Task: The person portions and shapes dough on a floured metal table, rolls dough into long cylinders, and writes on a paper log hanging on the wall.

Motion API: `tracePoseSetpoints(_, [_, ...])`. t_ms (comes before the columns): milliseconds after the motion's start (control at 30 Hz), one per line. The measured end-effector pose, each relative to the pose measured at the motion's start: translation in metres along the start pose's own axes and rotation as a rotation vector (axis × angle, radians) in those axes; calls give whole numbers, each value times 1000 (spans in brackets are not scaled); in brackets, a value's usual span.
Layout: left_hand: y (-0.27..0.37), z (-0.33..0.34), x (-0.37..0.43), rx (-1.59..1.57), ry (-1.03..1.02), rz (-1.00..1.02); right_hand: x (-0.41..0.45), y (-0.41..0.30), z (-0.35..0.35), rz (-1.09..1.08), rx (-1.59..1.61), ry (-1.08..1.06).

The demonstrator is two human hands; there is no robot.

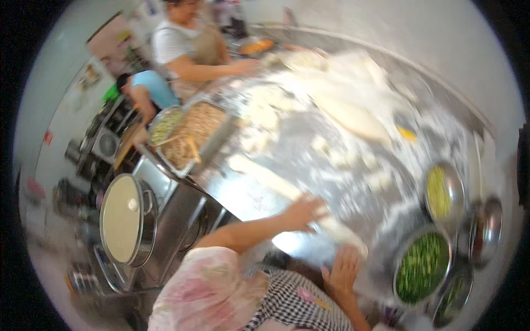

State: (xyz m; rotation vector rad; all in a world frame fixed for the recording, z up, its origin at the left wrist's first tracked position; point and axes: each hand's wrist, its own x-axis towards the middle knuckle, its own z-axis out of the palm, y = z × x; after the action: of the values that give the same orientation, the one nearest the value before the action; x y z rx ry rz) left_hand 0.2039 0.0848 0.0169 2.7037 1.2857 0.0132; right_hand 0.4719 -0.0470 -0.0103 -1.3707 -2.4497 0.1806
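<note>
A long roll of pale dough (269, 178) lies across the floured metal worktop (298, 128). My left hand (304, 211) rests on the middle of the roll with its fingers spread. Near the roll's closer end, my right hand (343, 265) lies against the dough, palm down and fingers extended. Small dough pieces (348, 157) sit beyond the roll, with more pieces (263, 109) farther up the table. A large flat sheet of dough (352, 116) lies towards the back wall. Blur hides fine detail.
A metal tray of brown filling (205, 124) stands at the table's left edge. Bowls of chopped greens (422, 265) and yellow-green food (438, 192) stand at right. A large lidded pot (122, 219) is at left. One person (186, 49) works across the table; another (153, 89) bends behind the tray.
</note>
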Motion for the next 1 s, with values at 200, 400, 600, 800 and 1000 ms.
tracePoseSetpoints(200, [-31,26,18,-231,100,98,104,24,12,340,-180,-255])
tracePoseSetpoints(400, [-111,11,-42,-230,-105,-176,114,73,10,269,-257,-527])
tracePoseSetpoints(600, [-137,56,-81,-174,317,-91,123,61,17,170,-223,-170])
tracePoseSetpoints(800, [-144,23,-105,-200,-183,-423,173,64,-5,356,-275,-333])
tracePoseSetpoints(1000, [-49,99,-47,-343,180,-219,162,-19,12,-37,-271,-270])
